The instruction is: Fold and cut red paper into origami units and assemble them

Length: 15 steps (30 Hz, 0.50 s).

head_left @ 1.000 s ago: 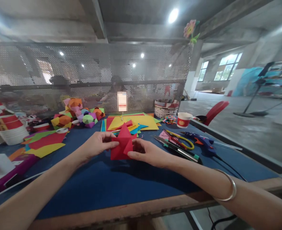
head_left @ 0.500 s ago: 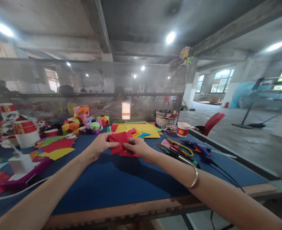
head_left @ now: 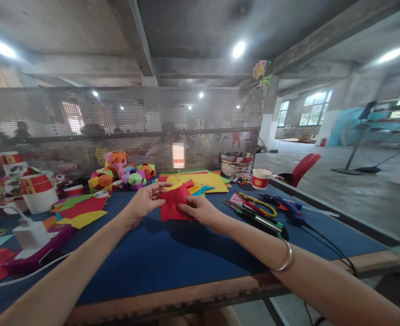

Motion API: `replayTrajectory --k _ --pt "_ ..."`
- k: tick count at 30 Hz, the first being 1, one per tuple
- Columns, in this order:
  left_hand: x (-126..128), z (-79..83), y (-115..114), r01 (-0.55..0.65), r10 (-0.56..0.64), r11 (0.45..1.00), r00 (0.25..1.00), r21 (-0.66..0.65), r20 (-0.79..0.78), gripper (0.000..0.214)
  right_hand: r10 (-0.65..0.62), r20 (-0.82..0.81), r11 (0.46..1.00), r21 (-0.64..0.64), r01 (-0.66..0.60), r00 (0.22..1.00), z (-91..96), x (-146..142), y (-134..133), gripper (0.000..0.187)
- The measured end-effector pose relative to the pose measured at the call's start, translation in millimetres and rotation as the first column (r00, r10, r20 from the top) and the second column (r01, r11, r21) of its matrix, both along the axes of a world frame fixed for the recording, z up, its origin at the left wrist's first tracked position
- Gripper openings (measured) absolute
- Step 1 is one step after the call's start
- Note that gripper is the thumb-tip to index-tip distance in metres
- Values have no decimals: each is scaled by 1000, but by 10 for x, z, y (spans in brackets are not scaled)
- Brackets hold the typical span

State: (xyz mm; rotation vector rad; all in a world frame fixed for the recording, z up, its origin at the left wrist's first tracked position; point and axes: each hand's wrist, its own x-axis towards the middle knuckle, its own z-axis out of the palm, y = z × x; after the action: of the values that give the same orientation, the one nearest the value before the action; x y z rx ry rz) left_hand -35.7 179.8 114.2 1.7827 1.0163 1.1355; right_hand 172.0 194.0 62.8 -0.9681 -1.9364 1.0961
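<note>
A folded red paper piece [head_left: 173, 204] sits low over the blue table mat [head_left: 173, 258], held between both hands. My left hand [head_left: 144, 202] grips its left edge with thumb and fingers curled. My right hand [head_left: 200, 209] pinches the lower right part, fingers pressed on the paper. A silver bangle [head_left: 284, 256] circles my right wrist.
Coloured paper sheets [head_left: 203, 180] lie behind the hands, more sheets [head_left: 81, 210] to the left. Paper polyhedra [head_left: 121, 172] stand at the back by a perforated screen [head_left: 118, 122]. Scissors [head_left: 257, 204], a blue glue gun [head_left: 284, 203], a knife [head_left: 254, 218], a paper cup [head_left: 261, 178] and stacked cups [head_left: 39, 192] surround them.
The red paper went from a pointed upright shape to a flatter fold, lowered toward the mat. Both hands shifted their grip on it; the camera tilted slightly.
</note>
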Motion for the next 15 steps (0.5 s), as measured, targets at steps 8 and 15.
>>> replayTrajectory --k 8,15 --pt "33 -51 16 -48 58 994 993 97 -103 43 6 20 999 32 -6 1000 -37 -17 29 26" --pt "53 -69 -2 -145 151 982 987 120 -46 23 32 61 997 69 -36 998 -24 -8 5 23"
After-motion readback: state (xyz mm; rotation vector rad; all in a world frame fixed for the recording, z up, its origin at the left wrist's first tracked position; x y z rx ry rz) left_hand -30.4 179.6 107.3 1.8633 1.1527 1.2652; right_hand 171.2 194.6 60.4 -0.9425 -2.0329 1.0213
